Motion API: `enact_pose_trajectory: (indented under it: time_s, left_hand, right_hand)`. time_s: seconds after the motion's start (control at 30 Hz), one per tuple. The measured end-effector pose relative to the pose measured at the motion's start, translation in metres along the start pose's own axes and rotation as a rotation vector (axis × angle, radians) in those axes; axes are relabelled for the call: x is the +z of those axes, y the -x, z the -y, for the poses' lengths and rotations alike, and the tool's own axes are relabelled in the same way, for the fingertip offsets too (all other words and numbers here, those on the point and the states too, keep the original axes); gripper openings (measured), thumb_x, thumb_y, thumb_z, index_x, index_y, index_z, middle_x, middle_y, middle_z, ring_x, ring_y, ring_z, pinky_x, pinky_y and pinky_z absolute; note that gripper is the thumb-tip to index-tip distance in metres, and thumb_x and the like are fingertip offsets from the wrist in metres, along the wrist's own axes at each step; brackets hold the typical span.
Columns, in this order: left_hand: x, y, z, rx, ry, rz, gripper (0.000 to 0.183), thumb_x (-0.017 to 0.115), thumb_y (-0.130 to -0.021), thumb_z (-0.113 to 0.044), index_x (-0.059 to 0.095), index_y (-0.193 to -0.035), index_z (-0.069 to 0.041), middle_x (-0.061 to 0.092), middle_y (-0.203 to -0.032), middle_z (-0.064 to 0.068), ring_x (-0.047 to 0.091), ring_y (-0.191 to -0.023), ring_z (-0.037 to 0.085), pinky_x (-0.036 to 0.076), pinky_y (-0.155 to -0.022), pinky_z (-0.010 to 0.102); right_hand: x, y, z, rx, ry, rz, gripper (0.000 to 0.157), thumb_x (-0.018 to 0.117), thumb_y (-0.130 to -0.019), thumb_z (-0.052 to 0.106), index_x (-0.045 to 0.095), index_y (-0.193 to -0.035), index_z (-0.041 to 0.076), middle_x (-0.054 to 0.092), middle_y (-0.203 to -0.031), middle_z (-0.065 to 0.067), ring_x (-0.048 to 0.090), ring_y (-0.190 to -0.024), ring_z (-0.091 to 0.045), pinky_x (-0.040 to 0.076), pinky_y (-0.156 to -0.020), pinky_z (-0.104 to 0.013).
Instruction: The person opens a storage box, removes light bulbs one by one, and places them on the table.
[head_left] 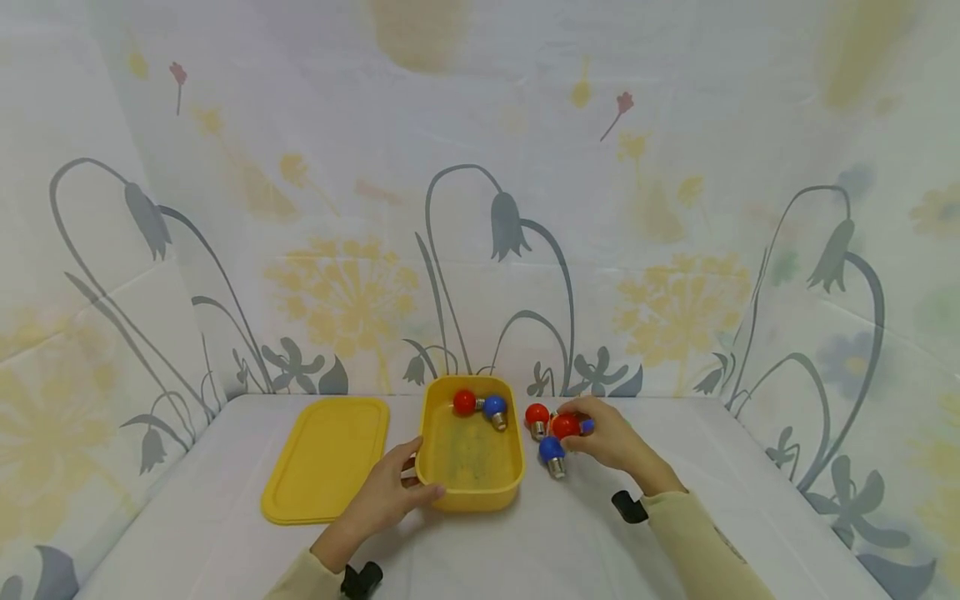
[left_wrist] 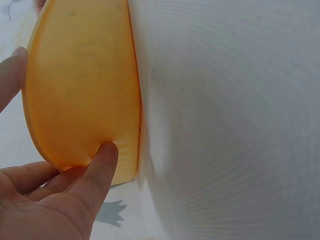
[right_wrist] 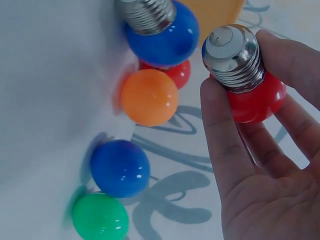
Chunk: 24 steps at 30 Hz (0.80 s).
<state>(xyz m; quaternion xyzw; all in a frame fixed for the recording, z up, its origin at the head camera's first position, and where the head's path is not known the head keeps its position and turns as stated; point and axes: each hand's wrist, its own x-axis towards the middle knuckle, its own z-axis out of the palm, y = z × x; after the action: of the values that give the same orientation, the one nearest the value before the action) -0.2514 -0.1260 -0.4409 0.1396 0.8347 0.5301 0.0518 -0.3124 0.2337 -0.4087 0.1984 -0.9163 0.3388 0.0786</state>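
Observation:
My left hand (head_left: pixel 386 492) holds the near left corner of a yellow plastic box (head_left: pixel 480 500), thumb along its front and fingers at its left side. One fingertip (left_wrist: pixel 106 152) presses into the wall in the left wrist view. Inside the box, at the far end, lie a red bulb (head_left: pixel 464 402) and a blue bulb (head_left: pixel 495 407). To the right of the box, my right hand (head_left: pixel 611 437) pinches a red light bulb (right_wrist: pixel 257 97) by thumb and fingers, its silver screw base exposed. Beside that hand lie another red bulb (head_left: pixel 537 413) and a blue bulb (head_left: pixel 552 450).
A yellow lid (head_left: pixel 326 458) lies flat left of the box. An orange bulb (right_wrist: pixel 150 97), a second blue bulb (right_wrist: pixel 120 168) and a green bulb (right_wrist: pixel 100 216) rest on the white cloth, mostly hidden by my right hand in the head view. A flowered curtain (head_left: pixel 480 292) hangs behind.

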Motion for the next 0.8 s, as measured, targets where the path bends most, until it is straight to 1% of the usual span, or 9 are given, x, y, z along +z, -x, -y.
enact_pose_trajectory:
  time_s: [0.17,0.5,0.7,0.8]
  left_hand:
    - [0.000,0.000,-0.001,-0.010,-0.002,-0.006,0.094,0.079,-0.079,-0.032,0.027,-0.147,0.004,0.033,-0.147,0.026,0.051,-0.121,0.038,0.051,-0.092,0.039]
    - [0.001,0.001,-0.002,-0.022,-0.011,-0.016,0.093,0.079,-0.078,-0.031,0.027,-0.147,0.004,0.033,-0.147,0.024,0.051,-0.122,0.037,0.050,-0.093,0.039]
    - [0.001,0.001,-0.003,-0.013,0.006,-0.008,0.094,0.079,-0.078,-0.031,0.027,-0.147,0.004,0.033,-0.147,0.025,0.051,-0.121,0.037,0.050,-0.093,0.039]
    - [0.000,0.001,-0.003,-0.014,0.012,-0.007,0.095,0.079,-0.078,-0.032,0.026,-0.148,0.004,0.033,-0.147,0.025,0.051,-0.121,0.038,0.051,-0.092,0.038]
  right_hand:
    - [0.002,0.004,-0.006,0.029,0.004,0.001,0.041,0.079,-0.077,0.013,0.065,-0.116,0.008,0.061,-0.117,-0.008,0.055,-0.103,-0.027,0.047,-0.094,-0.051]
    - [0.006,0.007,-0.014,0.083,-0.004,0.012,0.042,0.078,-0.078,0.011,0.064,-0.117,0.005,0.059,-0.119,-0.009,0.054,-0.102,-0.026,0.047,-0.094,-0.050]
    - [0.008,0.008,-0.018,0.094,0.040,0.024,0.041,0.079,-0.076,0.010,0.065,-0.114,0.005,0.060,-0.117,-0.009,0.054,-0.102,-0.026,0.047,-0.095,-0.048]
    - [0.009,0.009,-0.017,0.098,0.059,0.036,0.039,0.079,-0.076,0.010,0.066,-0.112,0.005,0.060,-0.118,-0.011,0.054,-0.104,-0.028,0.046,-0.095,-0.048]
